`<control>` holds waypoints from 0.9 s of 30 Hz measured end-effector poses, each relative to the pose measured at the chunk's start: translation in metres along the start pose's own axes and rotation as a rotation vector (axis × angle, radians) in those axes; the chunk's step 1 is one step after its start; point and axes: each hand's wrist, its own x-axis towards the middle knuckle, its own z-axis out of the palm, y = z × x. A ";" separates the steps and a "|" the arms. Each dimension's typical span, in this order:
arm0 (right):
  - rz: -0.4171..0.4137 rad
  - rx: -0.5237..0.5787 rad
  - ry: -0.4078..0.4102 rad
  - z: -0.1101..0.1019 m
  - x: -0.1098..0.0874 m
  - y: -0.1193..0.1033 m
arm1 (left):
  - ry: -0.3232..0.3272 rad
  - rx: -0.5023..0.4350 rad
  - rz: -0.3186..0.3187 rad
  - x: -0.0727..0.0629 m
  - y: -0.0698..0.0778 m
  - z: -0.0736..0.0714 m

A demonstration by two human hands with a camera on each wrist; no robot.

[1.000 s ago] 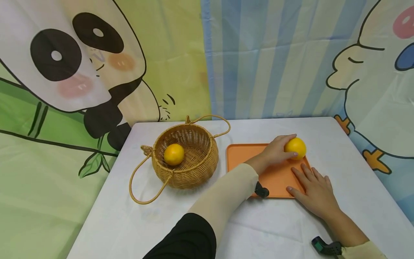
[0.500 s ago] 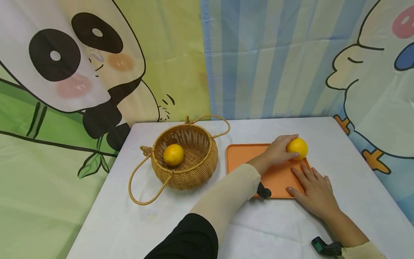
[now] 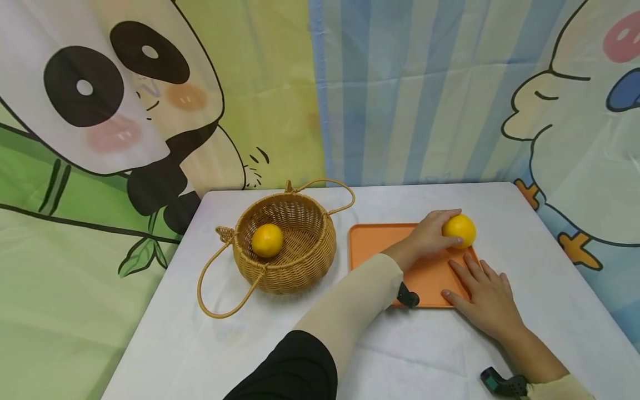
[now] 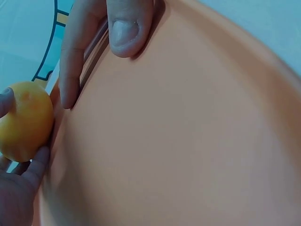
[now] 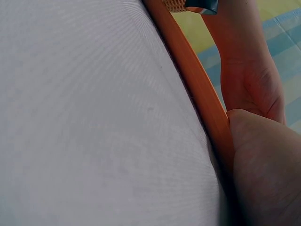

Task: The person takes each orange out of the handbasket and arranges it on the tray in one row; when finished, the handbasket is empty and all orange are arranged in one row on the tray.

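Note:
My left hand (image 3: pixel 431 233) reaches across the orange tray (image 3: pixel 434 280) and grips an orange (image 3: pixel 461 230) at the tray's far right corner. Thumb and fingers lie round the fruit's left side; in the left wrist view the same orange (image 4: pixel 29 123) sits beside the tray rim. The right hand (image 3: pixel 489 303) rests with straight, spread fingers over the tray's right edge, and its thumb (image 4: pixel 124 35) lies above the tray. A second orange (image 3: pixel 267 240) lies in a wicker basket (image 3: pixel 287 278) left of the tray. In the right wrist view only part of the right hand (image 5: pixel 268 165) shows, touching the tray.
The basket's two looped handles (image 3: pixel 216 315) stick out to the left front and right back. A white cloth (image 3: pixel 420 355) covers the table. Cartoon-printed curtains (image 3: pixel 400 100) stand close behind it and at both sides.
The left hand and the orange it grips have shifted very slightly to the right, then stayed put. The right hand, tray and basket keep their places.

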 end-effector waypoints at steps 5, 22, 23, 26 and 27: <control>0.000 0.003 0.002 0.000 0.000 0.000 | 0.001 -0.010 0.004 -0.001 -0.001 -0.001; 0.003 -0.004 -0.004 0.001 -0.001 0.000 | 0.013 0.006 0.010 -0.005 -0.005 -0.006; 0.003 -0.004 -0.004 0.001 0.000 0.000 | 0.013 0.007 0.010 -0.005 -0.005 -0.007; 0.006 -0.003 -0.009 0.001 0.000 0.000 | 0.014 0.004 0.011 -0.007 -0.004 -0.010; 0.007 -0.005 -0.009 0.000 -0.001 0.000 | 0.014 0.007 0.012 -0.007 -0.004 -0.012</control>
